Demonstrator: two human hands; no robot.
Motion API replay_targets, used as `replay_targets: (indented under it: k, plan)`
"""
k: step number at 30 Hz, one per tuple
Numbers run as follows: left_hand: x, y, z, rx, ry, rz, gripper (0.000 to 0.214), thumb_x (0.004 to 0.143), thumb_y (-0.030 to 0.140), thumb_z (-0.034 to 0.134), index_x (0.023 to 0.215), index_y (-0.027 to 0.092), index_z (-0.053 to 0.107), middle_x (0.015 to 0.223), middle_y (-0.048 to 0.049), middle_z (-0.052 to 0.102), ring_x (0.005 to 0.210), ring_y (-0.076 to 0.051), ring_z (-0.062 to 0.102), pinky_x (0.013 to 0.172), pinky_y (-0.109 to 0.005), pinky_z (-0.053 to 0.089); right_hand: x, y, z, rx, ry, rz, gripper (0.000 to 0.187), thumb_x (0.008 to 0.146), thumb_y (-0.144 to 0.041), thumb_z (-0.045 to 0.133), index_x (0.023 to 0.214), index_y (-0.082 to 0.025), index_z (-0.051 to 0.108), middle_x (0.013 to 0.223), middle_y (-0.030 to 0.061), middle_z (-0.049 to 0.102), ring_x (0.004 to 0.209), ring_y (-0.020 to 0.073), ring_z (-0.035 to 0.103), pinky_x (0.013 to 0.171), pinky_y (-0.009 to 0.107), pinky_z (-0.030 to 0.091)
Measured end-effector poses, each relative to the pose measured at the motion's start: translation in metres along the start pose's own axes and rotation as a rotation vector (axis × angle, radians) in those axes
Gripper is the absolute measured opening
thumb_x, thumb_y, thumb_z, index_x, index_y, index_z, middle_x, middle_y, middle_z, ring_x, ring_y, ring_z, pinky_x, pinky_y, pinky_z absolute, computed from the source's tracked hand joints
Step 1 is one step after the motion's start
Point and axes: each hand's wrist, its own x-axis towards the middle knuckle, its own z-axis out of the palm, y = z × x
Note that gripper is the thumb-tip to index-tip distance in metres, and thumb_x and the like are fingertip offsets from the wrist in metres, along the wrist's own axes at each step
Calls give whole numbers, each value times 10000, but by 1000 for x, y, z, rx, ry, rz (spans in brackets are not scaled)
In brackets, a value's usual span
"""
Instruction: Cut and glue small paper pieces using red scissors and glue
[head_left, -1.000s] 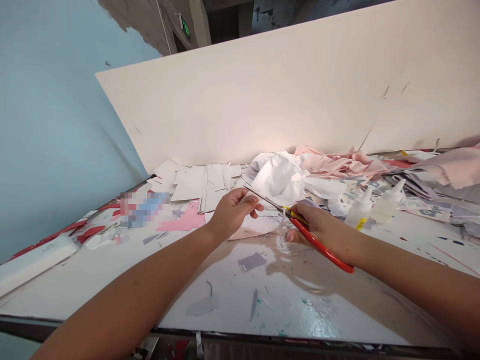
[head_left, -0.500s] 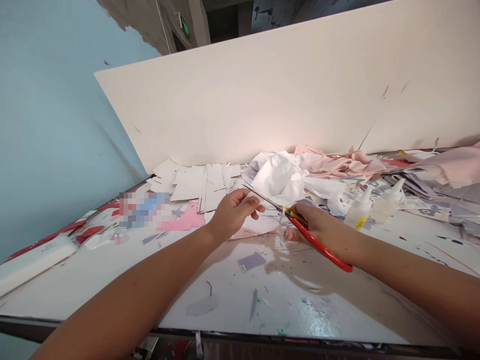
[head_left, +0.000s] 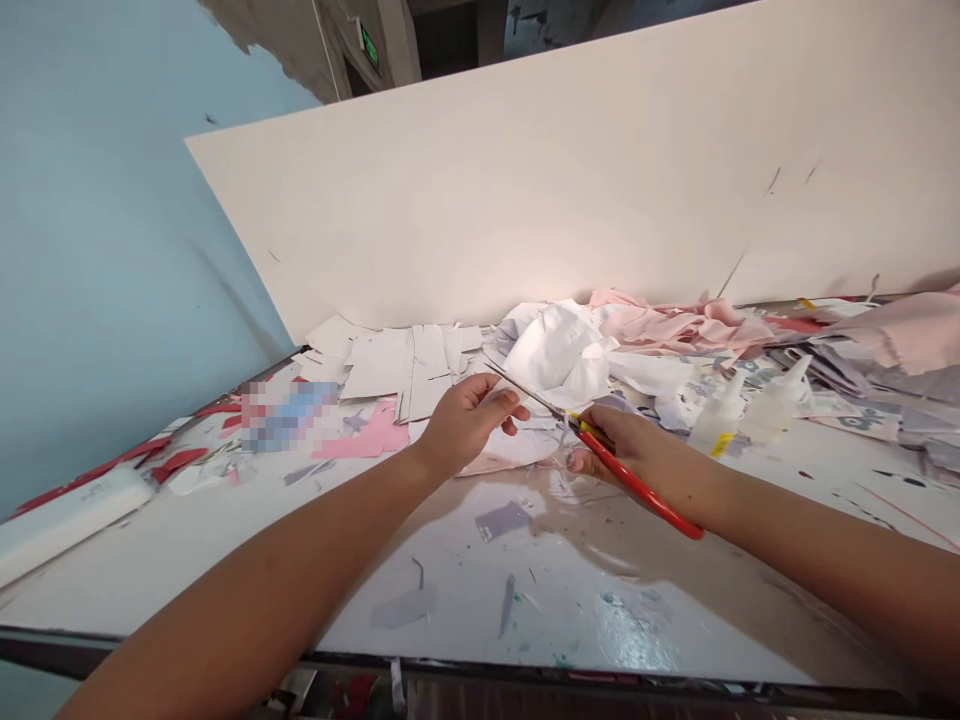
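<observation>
My right hand [head_left: 626, 450] is closed around a pair of scissors [head_left: 637, 488] with red handles and a yellow part near the pivot. Their thin metal blades point up and left, reaching past the fingertips of my left hand [head_left: 472, 415]. My left thumb and fingers are pinched on a small white piece [head_left: 517, 388] along the blades; whether it is cloth or paper I cannot tell. By the pivot hangs a narrow white strip [head_left: 565, 432]. Just behind the blades lies a heap of crumpled white cloth [head_left: 559, 350].
White card pieces [head_left: 379, 365] and pink scraps [head_left: 379, 432] lie left of centre. Pink cloth [head_left: 682, 325] is bunched at the back against a pale board [head_left: 525, 190]. Two squeeze bottles [head_left: 772, 408] stand beyond my right hand. Grey scraps [head_left: 502, 521] litter the white table [head_left: 315, 570].
Both hands and the scissors hold almost the same position. The whole view has shifted very slightly.
</observation>
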Motion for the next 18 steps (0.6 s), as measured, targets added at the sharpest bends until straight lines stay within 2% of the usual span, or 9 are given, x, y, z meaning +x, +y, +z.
replay_targets:
  k: [14,18]
  plan:
    - [0,1,0,-3,1,-1,190,753,344,560,722,158,541,711,-17,644,554,-79,525,593,-243,419,1,3,5,15,17,-16,318,737,-514,491,734,-209,401,660,-14,468,580,135,415,516,256,320]
    - [0,1,0,8,-1,1,197,755,355,556,720,163,538,717,-15,648,562,-80,527,596,-242,413,2,2,5,-2,39,-3,338,730,-525,497,689,-213,374,622,-27,447,554,125,400,511,252,314]
